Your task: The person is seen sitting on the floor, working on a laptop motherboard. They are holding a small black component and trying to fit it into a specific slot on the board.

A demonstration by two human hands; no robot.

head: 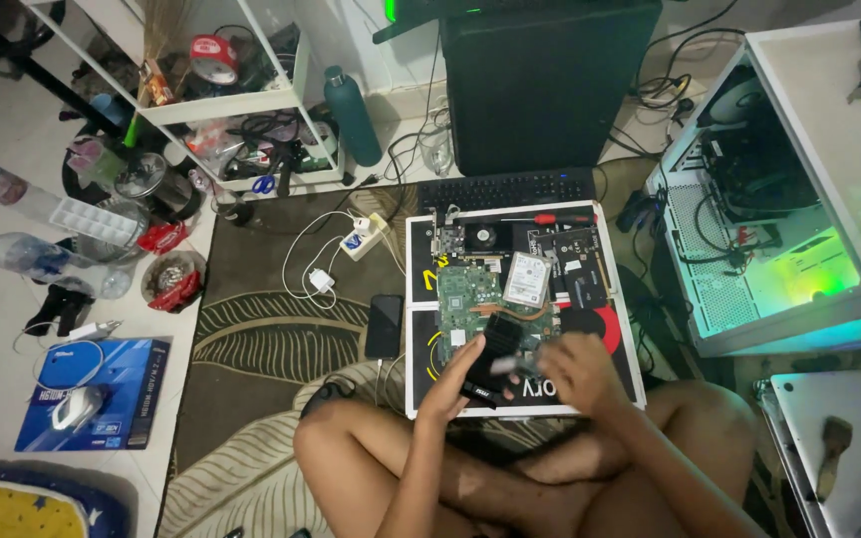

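black module [498,351] | green circuit board [468,295] | teal bottle [352,115]

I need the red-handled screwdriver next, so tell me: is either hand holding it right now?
No. The red-handled screwdriver lies on the board's far edge, while the left hand and right hand hold a black component.

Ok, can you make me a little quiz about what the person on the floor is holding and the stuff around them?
1. True or false: the left hand holds the black rectangular computer part.
2. What lies beside the green circuit board on the white-edged black board?
A. silver rectangular hard drive
B. spoon
C. banana
3. Fill in: the tall teal metal bottle stands next to the white wire ____.

Key
1. True
2. A
3. shelf
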